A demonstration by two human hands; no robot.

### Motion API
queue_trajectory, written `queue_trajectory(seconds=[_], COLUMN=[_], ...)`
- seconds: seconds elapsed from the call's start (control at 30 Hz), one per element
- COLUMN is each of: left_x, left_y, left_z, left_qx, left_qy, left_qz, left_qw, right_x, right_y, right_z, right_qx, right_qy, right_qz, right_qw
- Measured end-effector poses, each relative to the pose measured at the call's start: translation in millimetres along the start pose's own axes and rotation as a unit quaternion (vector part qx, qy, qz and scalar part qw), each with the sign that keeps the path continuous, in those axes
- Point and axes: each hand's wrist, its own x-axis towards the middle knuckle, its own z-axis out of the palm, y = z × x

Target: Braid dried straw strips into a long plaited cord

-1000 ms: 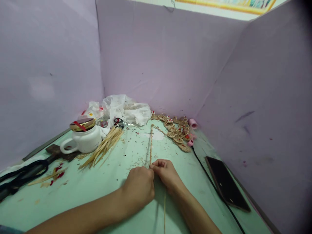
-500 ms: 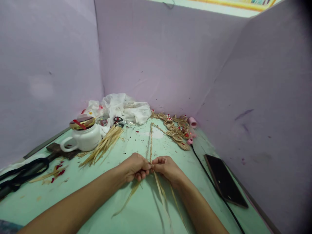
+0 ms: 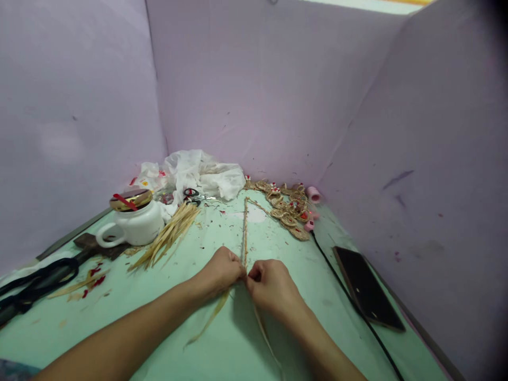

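Straw-coloured and thin, the braid runs down the middle of the green table, from a bend near the back to the person's two hands, which meet at its near end. The left hand is pinched tight on the braid there, and a loose strand hangs out below it. The right hand is clamped at the same spot, its fingertips just beside the left's, with a second strand trailing beneath. From where I stand, I can't make out which strands the fingertips grip.

Past the bend, the braid slants right to a pile of woven coils by the back wall, a pink tube beside them. Over on the left are a straw bundle, a white mug, scissors and a crumpled bag. A dark phone lies on the right.
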Motion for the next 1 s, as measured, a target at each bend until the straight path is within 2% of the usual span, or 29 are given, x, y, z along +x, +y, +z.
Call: queue_trajectory(seconds=[0.1,0.2,0.27,0.37,0.43,0.5,0.6,0.63,0.67,0.73,0.87,1.0], left_x=[-0.2,-0.4,-0.6,0.1,1.0,1.3,0.2,-0.3,-0.8,-1.0,0.8,-1.8], left_y=[0.5,1.2,2.5,4.3,5.0,5.6,7.0,7.5,8.0,8.1,5.6,7.4], left_z=[-1.5,-6.7,-11.0,-16.3,-18.6,-20.1,-20.9,-20.7,-20.5,-19.9,-22.8,-32.7], left_qx=[-0.030,-0.051,-0.058,-0.062,-0.065,-0.070,-0.074,-0.072,-0.067,-0.049,0.005,0.139], left_qy=[-0.010,-0.049,-0.074,-0.077,-0.080,-0.085,-0.089,-0.091,-0.095,-0.106,-0.109,-0.075], left_qz=[-0.011,-0.008,0.005,0.020,0.021,0.024,0.025,0.026,0.029,0.039,0.065,0.080], left_qw=[0.999,0.997,0.996,0.995,0.994,0.994,0.993,0.993,0.993,0.992,0.992,0.984], right_x=[-5.3,-6.8,-4.4,4.6,11.3,15.1,13.5,11.9,10.6,9.6,14.1,18.3], right_y=[-3.4,-3.5,-0.3,7.9,11.6,10.8,1.8,-1.5,-4.1,-5.7,3.4,11.9], right_z=[4.1,6.7,5.3,-1.4,-7.1,-11.5,-12.5,-11.2,-9.3,-4.7,5.4,14.5], right_qx=[-0.002,0.010,0.036,0.114,0.205,0.322,0.476,0.503,0.516,0.498,0.409,0.370], right_qy=[-0.015,-0.033,-0.050,-0.078,-0.058,-0.050,-0.146,-0.174,-0.185,-0.178,-0.145,-0.116], right_qz=[-0.045,-0.093,-0.099,-0.049,0.020,0.097,0.158,0.162,0.159,0.160,0.158,0.132], right_qw=[0.999,0.995,0.993,0.989,0.977,0.940,0.852,0.831,0.821,0.834,0.887,0.912])
